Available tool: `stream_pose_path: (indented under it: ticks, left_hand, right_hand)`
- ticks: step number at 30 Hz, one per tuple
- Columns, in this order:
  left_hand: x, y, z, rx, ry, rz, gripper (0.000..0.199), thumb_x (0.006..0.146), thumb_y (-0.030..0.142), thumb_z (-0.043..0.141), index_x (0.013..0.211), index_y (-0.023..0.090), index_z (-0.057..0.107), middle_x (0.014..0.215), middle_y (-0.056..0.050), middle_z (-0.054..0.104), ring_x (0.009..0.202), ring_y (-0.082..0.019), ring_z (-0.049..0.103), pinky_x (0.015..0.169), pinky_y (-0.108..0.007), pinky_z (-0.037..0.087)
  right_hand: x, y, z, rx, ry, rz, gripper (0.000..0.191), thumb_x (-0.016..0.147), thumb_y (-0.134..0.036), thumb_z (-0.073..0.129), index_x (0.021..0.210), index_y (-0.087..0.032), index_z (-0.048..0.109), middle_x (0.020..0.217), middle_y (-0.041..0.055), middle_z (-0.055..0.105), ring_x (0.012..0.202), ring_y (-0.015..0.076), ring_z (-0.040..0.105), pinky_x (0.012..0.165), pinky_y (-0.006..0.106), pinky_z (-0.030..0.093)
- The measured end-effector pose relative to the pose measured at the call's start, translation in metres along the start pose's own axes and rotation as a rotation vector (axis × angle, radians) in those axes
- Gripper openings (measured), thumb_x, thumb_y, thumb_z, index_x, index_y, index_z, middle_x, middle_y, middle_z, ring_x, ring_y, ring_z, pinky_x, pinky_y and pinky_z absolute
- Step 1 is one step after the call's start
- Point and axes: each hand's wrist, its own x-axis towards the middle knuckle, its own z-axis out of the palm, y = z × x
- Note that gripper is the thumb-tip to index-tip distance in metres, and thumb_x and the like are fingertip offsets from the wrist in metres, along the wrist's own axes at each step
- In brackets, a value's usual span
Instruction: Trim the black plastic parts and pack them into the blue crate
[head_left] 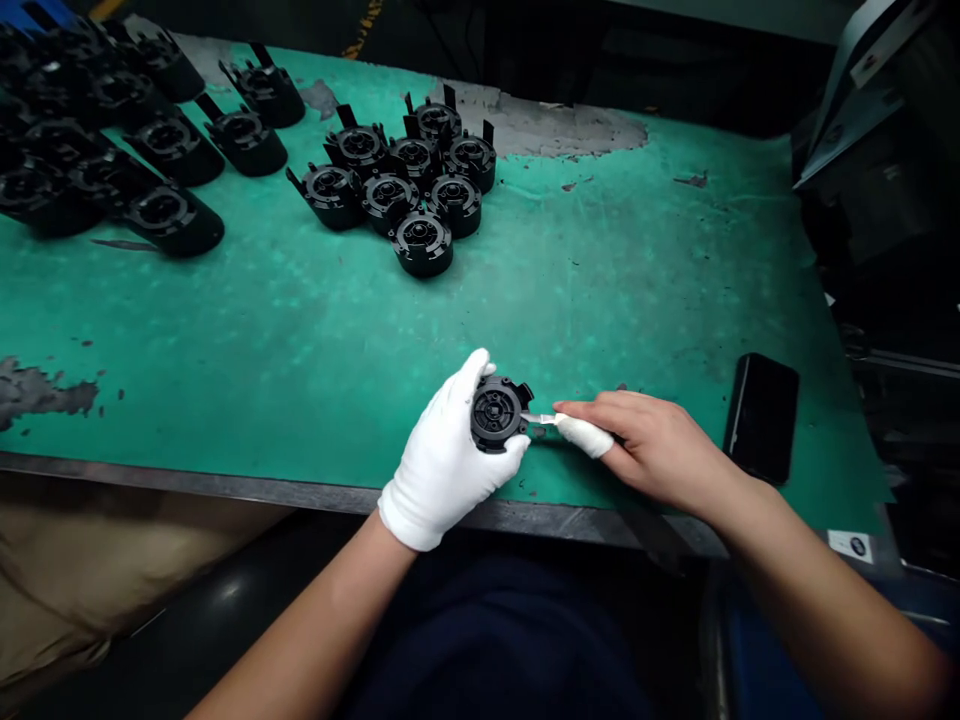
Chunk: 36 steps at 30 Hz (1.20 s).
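My left hand (455,450), in a white glove, is wrapped round a round black plastic part (496,412) and holds it above the front of the green-topped table. The part's ribbed round face is turned up toward me. My right hand (645,435) is bare except for a white cover on the thumb. Between thumb and forefinger it pinches a small knife (546,419) with a thin, light blade. The blade's tip reaches the right rim of the part; whether it touches is too small to tell. Most of the knife's handle is hidden in the fingers.
Several black cylindrical housings (424,245) stand grouped at the back middle of the table. More black housings (176,215) crowd the back left. A black phone (763,417) lies to the right of my right hand. The green surface (300,330) has worn grey patches.
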Motion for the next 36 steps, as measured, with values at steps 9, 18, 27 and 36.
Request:
stream_pose_path:
  ticks: [9,18,27,36]
  left_hand:
    - [0.000,0.002,-0.002,0.055,0.002,-0.044,0.080,0.073,0.031,0.076,0.143,0.015,0.040,0.143,-0.011,0.053,0.132,-0.025,0.052,0.117,-0.038,0.041]
    - [0.000,0.002,0.000,0.050,0.012,-0.044,0.076,0.075,0.033,0.074,0.142,0.017,0.042,0.140,-0.010,0.055,0.129,-0.026,0.055,0.114,-0.039,0.045]
    - [-0.001,0.002,0.001,0.042,0.023,-0.046,0.077,0.075,0.033,0.075,0.142,0.016,0.041,0.139,-0.010,0.055,0.128,-0.025,0.055,0.114,-0.038,0.045]
    - [-0.003,0.003,0.004,0.041,0.053,-0.039,0.076,0.076,0.035,0.075,0.141,0.015,0.041,0.139,-0.012,0.055,0.130,-0.026,0.054,0.114,-0.039,0.044]
  right_hand:
    - [0.015,0.002,-0.009,-0.236,-0.048,0.014,0.043,0.093,-0.022,0.049,0.133,-0.035,0.059,0.097,-0.0011,0.070,0.084,0.0181,0.065,0.060,0.029,0.038]
    - [0.010,-0.008,-0.003,-0.240,-0.063,0.003,0.040,0.094,-0.025,0.048,0.130,-0.035,0.061,0.095,0.0002,0.071,0.082,0.0182,0.065,0.061,0.030,0.039]
    - [0.005,-0.013,0.001,-0.282,-0.021,0.006,0.039,0.095,-0.022,0.047,0.130,-0.033,0.062,0.096,-0.0001,0.070,0.085,0.0197,0.065,0.063,0.032,0.041]
    - [0.010,-0.016,0.001,-0.271,-0.005,0.094,0.035,0.099,-0.032,0.044,0.130,-0.035,0.060,0.095,-0.0019,0.070,0.086,0.0199,0.066,0.062,0.031,0.039]
